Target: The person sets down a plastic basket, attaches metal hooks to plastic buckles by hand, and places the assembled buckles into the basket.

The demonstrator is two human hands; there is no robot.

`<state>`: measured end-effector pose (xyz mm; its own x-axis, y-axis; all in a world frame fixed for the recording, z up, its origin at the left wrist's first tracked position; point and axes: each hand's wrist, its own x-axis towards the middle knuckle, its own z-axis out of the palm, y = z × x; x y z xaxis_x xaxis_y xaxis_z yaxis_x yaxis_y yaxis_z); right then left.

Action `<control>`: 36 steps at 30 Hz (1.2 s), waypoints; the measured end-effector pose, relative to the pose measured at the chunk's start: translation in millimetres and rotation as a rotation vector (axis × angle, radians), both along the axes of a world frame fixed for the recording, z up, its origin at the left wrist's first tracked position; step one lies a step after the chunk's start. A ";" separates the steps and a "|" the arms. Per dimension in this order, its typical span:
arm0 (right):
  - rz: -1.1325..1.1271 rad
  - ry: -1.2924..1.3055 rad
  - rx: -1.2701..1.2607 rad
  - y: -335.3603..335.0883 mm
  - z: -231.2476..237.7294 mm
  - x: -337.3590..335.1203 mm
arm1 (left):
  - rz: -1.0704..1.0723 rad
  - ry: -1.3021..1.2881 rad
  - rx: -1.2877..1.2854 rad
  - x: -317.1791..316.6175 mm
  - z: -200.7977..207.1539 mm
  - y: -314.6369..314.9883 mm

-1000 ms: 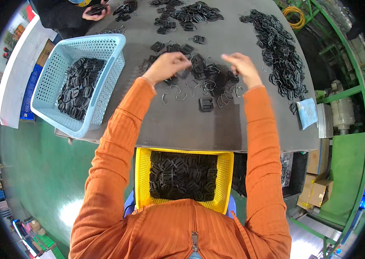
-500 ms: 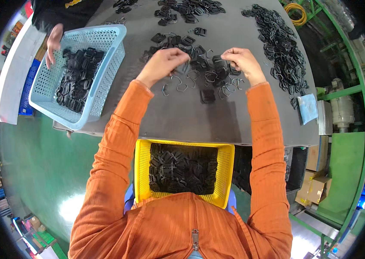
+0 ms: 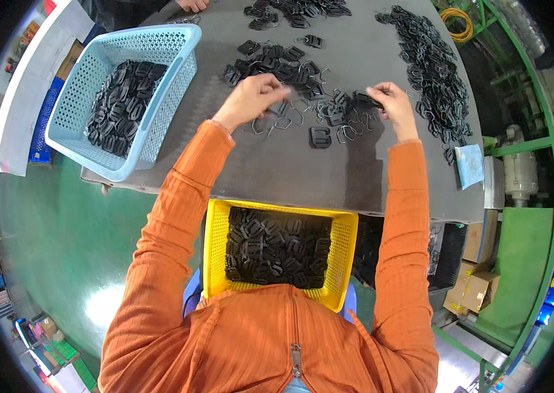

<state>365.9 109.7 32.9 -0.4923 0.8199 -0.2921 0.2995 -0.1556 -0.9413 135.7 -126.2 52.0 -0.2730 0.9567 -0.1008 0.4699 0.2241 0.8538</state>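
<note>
My left hand (image 3: 250, 98) rests on the grey table (image 3: 290, 170), fingers pinched over thin metal wire loops (image 3: 283, 121) among black plastic buckles (image 3: 277, 65). My right hand (image 3: 391, 101) reaches into another cluster, its fingers closed on a black buckle (image 3: 363, 99). A single black buckle (image 3: 320, 137) lies apart between my hands. What my left fingers hold is hidden by the hand. A yellow basket (image 3: 214, 262) full of black buckles sits on my lap below the table edge.
A light blue basket (image 3: 159, 105) holding black buckles stands at the table's left. A long heap of black buckles (image 3: 434, 72) runs along the right side. Another person's hand (image 3: 193, 4) shows at the far edge. A blue cloth (image 3: 470, 165) lies at the right edge.
Both hands have shifted slightly along the pile of buckles and wire loops. The other person's hand has left the blue basket's edge and pulled back to the far side.
</note>
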 end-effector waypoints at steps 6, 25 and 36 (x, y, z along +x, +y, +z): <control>0.280 -0.597 0.514 16.3 -12.0 -16.3 | 0.211 -0.199 0.109 -8.4 0.2 -1.6; 0.274 -0.455 0.912 -41.6 -11.9 -29.3 | 0.050 0.533 0.249 93.4 -28.8 15.2; 0.116 0.332 -0.213 -42.6 22.5 -4.3 | 0.274 -0.422 -0.043 13.9 -13.1 24.8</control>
